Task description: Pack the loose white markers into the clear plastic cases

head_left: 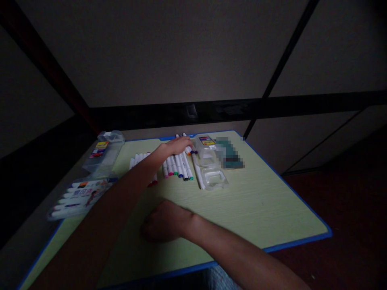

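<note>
My left hand reaches to the back of the table, its fingers bent down over a few white markers whose ends show behind and in front of it. Just in front of that hand lies a row of white markers with coloured ends. More markers lie to the left, partly covered by my left forearm. Nearer the front edge, my right hand rests curled on the tabletop. Its fingers are in shadow, and whatever they may hold is hidden.
An open clear plastic case lies right of the markers, beside a blurred green object. Another clear case stands at the back left. A pack of markers overhangs the left edge. The table has a blue rim against a panelled wall.
</note>
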A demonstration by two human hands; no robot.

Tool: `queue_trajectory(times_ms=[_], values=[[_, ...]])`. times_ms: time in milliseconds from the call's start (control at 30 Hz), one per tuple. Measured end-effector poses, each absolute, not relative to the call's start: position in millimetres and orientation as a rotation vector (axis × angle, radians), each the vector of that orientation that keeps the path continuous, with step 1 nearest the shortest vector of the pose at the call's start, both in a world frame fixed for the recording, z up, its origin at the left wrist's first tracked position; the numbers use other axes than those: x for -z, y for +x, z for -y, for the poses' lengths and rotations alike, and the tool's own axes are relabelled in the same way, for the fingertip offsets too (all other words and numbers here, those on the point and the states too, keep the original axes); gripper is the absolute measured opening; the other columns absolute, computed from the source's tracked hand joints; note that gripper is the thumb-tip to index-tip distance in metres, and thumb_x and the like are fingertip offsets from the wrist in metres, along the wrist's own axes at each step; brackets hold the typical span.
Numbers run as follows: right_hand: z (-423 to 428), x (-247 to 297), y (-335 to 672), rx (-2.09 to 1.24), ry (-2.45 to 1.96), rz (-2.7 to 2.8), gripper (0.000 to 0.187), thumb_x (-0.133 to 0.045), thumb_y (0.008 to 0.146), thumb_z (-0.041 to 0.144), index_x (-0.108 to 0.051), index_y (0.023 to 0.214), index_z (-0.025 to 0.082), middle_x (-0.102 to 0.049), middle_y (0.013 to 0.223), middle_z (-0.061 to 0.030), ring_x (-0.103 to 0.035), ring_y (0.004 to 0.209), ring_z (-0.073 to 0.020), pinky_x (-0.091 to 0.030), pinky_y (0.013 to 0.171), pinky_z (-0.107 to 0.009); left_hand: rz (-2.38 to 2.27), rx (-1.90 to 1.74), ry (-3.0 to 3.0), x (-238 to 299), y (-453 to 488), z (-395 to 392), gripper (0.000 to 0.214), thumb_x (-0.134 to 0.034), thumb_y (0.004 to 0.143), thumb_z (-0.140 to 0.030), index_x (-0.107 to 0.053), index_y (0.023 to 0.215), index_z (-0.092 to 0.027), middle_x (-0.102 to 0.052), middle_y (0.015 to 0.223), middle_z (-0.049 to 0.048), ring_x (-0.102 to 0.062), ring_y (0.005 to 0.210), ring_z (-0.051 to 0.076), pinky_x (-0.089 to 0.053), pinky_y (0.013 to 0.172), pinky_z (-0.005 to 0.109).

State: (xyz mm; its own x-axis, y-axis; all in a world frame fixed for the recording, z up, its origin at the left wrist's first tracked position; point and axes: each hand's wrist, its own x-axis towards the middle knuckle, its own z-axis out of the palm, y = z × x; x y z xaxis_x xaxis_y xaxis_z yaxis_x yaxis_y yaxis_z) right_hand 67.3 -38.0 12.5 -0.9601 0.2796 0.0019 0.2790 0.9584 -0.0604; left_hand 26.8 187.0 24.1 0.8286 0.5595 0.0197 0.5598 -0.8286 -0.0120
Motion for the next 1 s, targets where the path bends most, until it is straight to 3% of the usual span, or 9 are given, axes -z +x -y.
queue_trajectory(times_ms=[333,533,833,1000], values=[[39,-17,68,-0.14,-0.465,3.142,0.029,-0.037,0.089,0.02,-0.066,0.092,0.02,-0.07,0.092,-0.0026,-0.066,0.084,-0.0197,-0.049,0.057,-0.031,0.935,-0.245,-2.85,-40,37,-172,0.039,-0.032,0.085,-0.011,-0.059,0.111,-0.024,-0.057,0.111,0.0088,-0.05,0.107,0.024,-0.037,0.09,0.04],[39,-15,69,-0.146,-0.458,3.095,0.03,-0.037,0.09,0.02,-0.066,0.087,0.019,-0.07,0.089,-0.0047,-0.066,0.081,-0.0193,-0.048,0.056,-0.031,0.915,-0.296,-2.818,-44,38,-169,0.035,-0.034,0.086,-0.013,-0.06,0.109,-0.021,-0.056,0.118,0.0089,-0.049,0.11,0.023,-0.035,0.093,0.038],[38,-17,68,-0.198,-0.485,3.106,0.031,-0.035,0.091,0.022,-0.066,0.089,0.02,-0.07,0.091,-0.0049,-0.066,0.083,-0.0212,-0.049,0.056,-0.033,0.817,-0.225,-2.806,-40,42,-178,0.025,-0.044,0.084,-0.014,-0.066,0.092,-0.021,-0.062,0.11,0.0054,-0.054,0.101,0.02,-0.036,0.089,0.032],[38,-21,69,-0.224,-0.472,3.157,0.031,-0.035,0.09,0.02,-0.066,0.092,0.019,-0.069,0.095,-0.0051,-0.066,0.088,-0.0222,-0.049,0.057,-0.034,0.836,-0.237,-2.831,-42,42,-179,0.022,-0.047,0.083,-0.014,-0.066,0.091,-0.022,-0.062,0.11,0.0042,-0.055,0.099,0.019,-0.038,0.086,0.03]])
